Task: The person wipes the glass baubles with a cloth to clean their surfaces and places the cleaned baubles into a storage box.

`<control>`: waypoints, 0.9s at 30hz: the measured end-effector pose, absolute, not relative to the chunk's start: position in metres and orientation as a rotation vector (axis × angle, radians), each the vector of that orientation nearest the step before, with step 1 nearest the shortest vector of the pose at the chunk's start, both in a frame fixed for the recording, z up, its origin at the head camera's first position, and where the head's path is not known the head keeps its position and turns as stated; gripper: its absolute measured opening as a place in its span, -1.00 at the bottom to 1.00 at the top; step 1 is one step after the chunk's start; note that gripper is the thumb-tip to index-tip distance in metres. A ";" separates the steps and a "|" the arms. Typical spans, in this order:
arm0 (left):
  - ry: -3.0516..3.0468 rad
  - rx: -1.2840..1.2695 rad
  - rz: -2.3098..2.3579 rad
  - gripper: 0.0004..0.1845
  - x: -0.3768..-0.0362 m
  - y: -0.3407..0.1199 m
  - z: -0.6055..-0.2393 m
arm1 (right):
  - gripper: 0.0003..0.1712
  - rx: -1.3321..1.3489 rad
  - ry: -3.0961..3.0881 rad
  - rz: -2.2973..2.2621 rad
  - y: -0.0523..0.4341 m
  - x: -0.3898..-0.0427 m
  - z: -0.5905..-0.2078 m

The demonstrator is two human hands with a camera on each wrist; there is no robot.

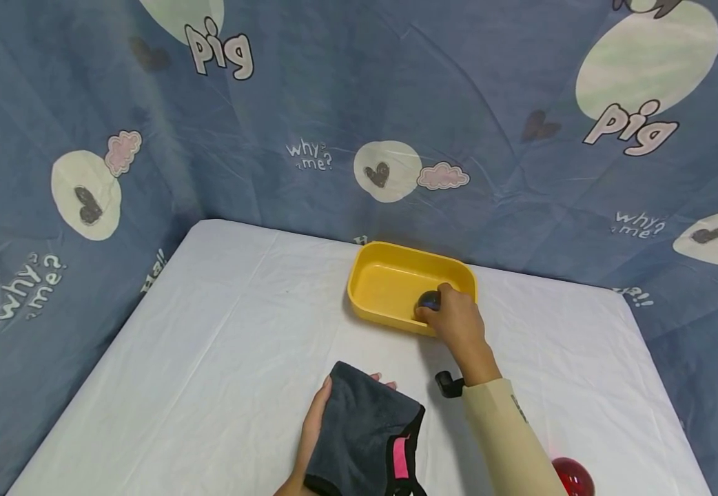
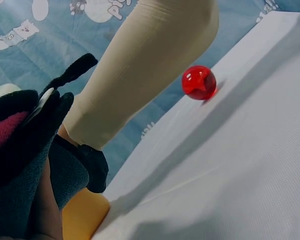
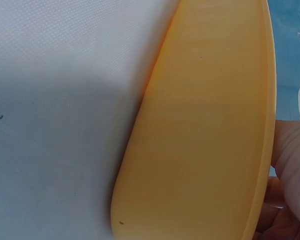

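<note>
In the head view my right hand [image 1: 458, 320] reaches over the near right rim of a yellow basin [image 1: 384, 318], pinching a dark blue ball [image 1: 428, 300] between thumb and fingers. The right wrist view has the basin's outer wall [image 3: 200, 125] in front, with part of the hand [image 3: 292, 170] behind its rim; the ball is hidden there. Nearer the body, my left hand [image 1: 313, 427] grips a dark grey fleece cloth [image 1: 362, 420] with black trim and a pink patch [image 1: 399, 458]. Its thumb lies along the left edge, and fingertips show past the upper edge.
A clear red ball [image 1: 572, 475] lies on the white-covered table [image 1: 241, 344] at the near right, beside the right sleeve [image 1: 514, 434]. A small black device [image 1: 448, 384] sits at the right wrist. Blue printed fabric [image 1: 334, 103] hangs behind the table.
</note>
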State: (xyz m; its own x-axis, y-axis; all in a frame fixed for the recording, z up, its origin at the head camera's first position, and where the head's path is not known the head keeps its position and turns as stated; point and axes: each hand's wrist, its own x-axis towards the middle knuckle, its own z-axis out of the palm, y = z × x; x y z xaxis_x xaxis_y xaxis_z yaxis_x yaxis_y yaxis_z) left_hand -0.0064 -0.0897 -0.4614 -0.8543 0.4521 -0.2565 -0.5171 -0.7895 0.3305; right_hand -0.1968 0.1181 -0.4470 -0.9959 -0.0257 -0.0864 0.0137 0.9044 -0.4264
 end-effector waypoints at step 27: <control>0.546 -0.190 2.565 -0.06 -0.006 -0.091 -0.464 | -0.29 -0.021 2.968 -0.723 0.117 -0.198 -0.449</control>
State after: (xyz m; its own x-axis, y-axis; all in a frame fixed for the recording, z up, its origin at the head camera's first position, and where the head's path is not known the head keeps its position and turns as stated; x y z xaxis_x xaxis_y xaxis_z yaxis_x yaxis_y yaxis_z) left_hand -0.0058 -0.0912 -0.4645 -0.8618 0.4502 -0.2338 -0.5064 -0.7908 0.3437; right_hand -0.1979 0.1171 -0.4486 -0.9962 -0.0340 -0.0807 0.0070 0.8880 -0.4597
